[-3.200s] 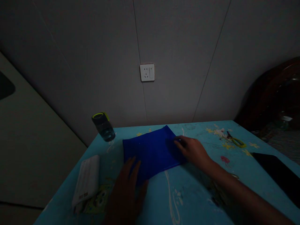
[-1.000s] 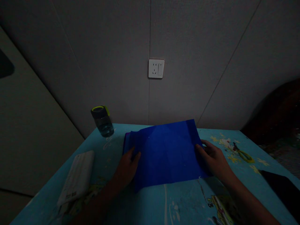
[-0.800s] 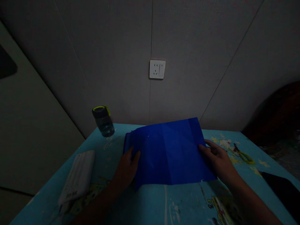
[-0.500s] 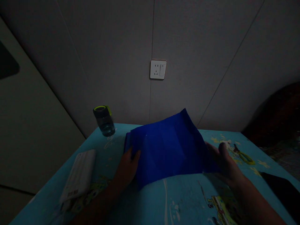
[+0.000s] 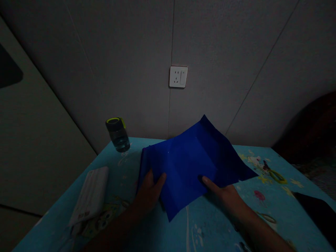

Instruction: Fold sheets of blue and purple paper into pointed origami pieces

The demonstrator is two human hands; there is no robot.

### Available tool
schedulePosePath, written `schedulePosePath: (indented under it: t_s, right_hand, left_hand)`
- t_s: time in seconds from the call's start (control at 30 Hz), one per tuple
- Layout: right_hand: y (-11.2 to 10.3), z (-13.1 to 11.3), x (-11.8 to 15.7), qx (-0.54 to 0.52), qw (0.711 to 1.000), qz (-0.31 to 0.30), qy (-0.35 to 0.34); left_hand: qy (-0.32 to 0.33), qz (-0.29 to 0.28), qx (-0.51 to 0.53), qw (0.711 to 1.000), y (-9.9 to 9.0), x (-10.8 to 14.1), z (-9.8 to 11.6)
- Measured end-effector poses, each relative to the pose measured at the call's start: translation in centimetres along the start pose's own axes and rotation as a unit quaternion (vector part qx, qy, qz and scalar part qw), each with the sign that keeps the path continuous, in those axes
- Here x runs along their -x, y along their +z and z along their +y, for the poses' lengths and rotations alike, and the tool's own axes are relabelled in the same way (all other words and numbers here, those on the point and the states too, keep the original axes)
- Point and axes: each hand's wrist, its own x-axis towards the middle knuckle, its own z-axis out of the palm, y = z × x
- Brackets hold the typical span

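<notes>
Head view: left hand (image 5: 149,191) and right hand (image 5: 228,196) pinch a blue sheet (image 5: 187,159) near a bottle (image 5: 118,134), contents unclear.

Right hand (image 5: 227,198) shifted from the blue sheet's (image 5: 187,157) right edge to its near edge, thumb on top; sheet more bent, far corner higher, right corner jutting out

Room for R hand (image 5: 223,194) btwn blue sheet (image 5: 183,157) & black pad (image 5: 316,211); bottle (image 5: 119,137) + white case (image 5: 90,194) obstruct L.
</notes>
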Motion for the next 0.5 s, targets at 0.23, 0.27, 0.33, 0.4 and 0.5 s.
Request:
schedulePosePath:
  t_s: [0.23,0.27,0.33,0.4,0.5]
  right_hand:
    - [0.3,0.3,-1.0,-0.041,0.992,0.107,-0.05]
    - [0.1,0.4,-1.1,-0.043,0.991,0.115,-0.051]
    - [-0.5,0.6,-1.4,-0.043,0.991,0.118,-0.038]
    - [-1.3,0.5,-1.6,-0.057,0.992,0.109,-0.008]
    - [-2.4,-0.4,-1.6,-0.1,0.991,0.082,0.043]
  left_hand:
    - [-0.016,-0.123,0.066,0.99,0.2,1.0,-1.1]
    - [-0.022,-0.153,0.099,0.983,0.3,1.0,-1.3]
    - [-0.051,-0.217,0.194,0.955,0.6,0.8,-1.3]
    - [-0.099,-0.258,0.291,0.916,0.8,0.6,-0.7]
    - [-0.11,-0.244,0.36,0.894,0.4,0.3,0.7]
